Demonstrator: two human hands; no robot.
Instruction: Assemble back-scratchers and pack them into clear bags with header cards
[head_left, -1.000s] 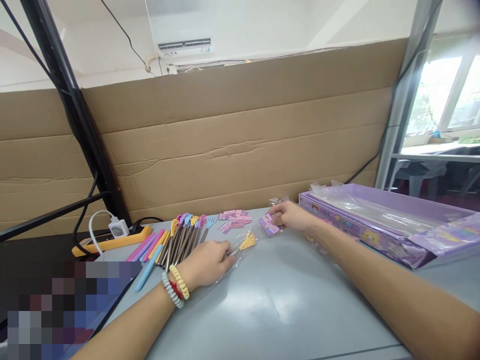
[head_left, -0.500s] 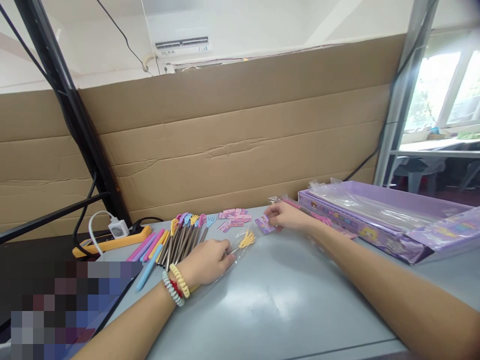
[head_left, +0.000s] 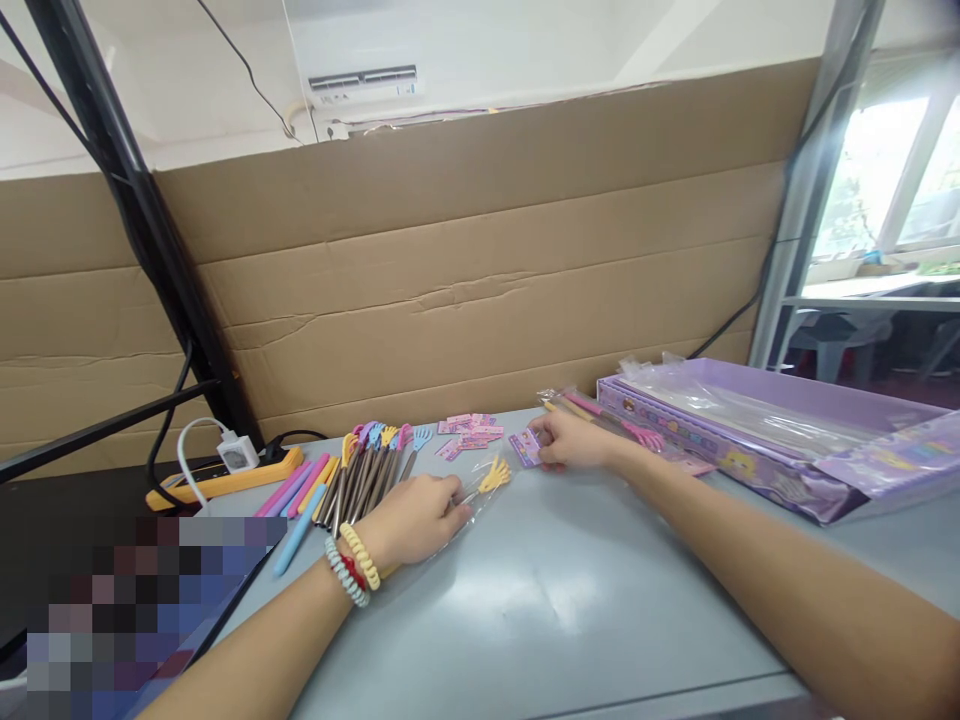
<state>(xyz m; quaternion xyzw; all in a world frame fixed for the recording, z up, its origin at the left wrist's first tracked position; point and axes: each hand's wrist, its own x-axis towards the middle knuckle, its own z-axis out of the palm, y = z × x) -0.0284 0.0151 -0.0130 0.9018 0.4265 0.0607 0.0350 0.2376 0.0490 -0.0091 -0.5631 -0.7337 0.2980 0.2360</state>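
My left hand (head_left: pixel 424 515) is closed on a back scratcher (head_left: pixel 495 474) in a clear plastic sleeve, its yellow hand-shaped head sticking out past my fingers. My right hand (head_left: pixel 574 440) pinches a small purple printed card (head_left: pixel 525 447) by its right side, low over the table. Several pink printed cards (head_left: pixel 472 432) lie scattered between my hands, farther back. Left of them is a row of back scratchers (head_left: pixel 367 475) with brown-grey rods and coloured heads. Bagged back scratchers (head_left: pixel 637 434), one with a pink head, lie just behind my right hand.
A purple printed box (head_left: pixel 780 490) holding clear plastic sleeves (head_left: pixel 735 415) stands at the right. On the left are a yellow power strip (head_left: pixel 225 483) with a white plug (head_left: pixel 238 452) and a black post (head_left: pixel 142 230). A cardboard wall (head_left: pixel 480 270) closes off the back of the grey table (head_left: pixel 525 620).
My right hand has shifted slightly right and toward me, with the card tilted a little differently. More of the bagged back scratchers shows behind it. My left hand stays in place.
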